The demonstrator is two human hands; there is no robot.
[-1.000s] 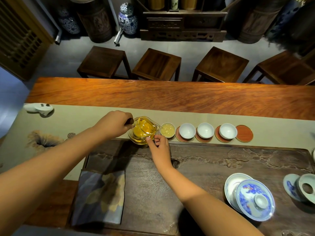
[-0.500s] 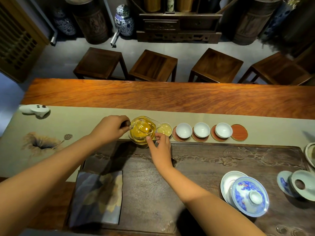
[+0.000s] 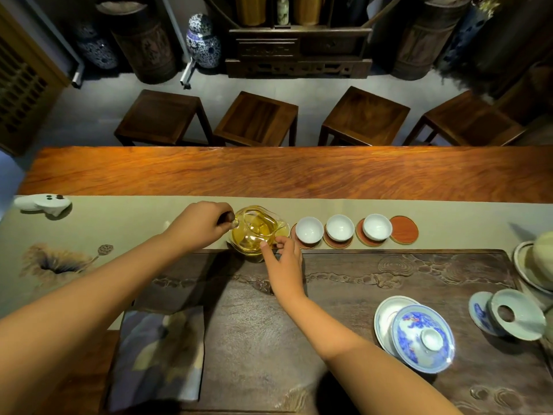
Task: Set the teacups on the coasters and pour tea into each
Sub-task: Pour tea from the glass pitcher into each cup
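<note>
A glass pitcher [image 3: 253, 235] of yellow tea is tipped to the right over the leftmost teacup [image 3: 283, 232], which it mostly hides. My left hand [image 3: 199, 226] grips the pitcher's dark handle knob. The fingertips of my right hand [image 3: 285, 259] press against the pitcher's near lower side by the spout. To the right, three white empty teacups [image 3: 309, 230] [image 3: 339, 228] [image 3: 377, 227] each stand on a red coaster. One more red coaster [image 3: 404, 234] lies bare at the row's right end.
A dark carved tea tray [image 3: 359, 295] fills the near side and carries a blue-and-white lidded gaiwan [image 3: 423, 336], a strainer on a saucer [image 3: 508, 316] and a folded cloth [image 3: 158, 354]. A white tea pet [image 3: 42, 202] sits on the runner at far left. Stools stand beyond the table.
The pitcher has shifted slightly right and now covers the tea-filled cup that showed beside its spout. Both hands have stayed on it. The camera has drifted a little.
</note>
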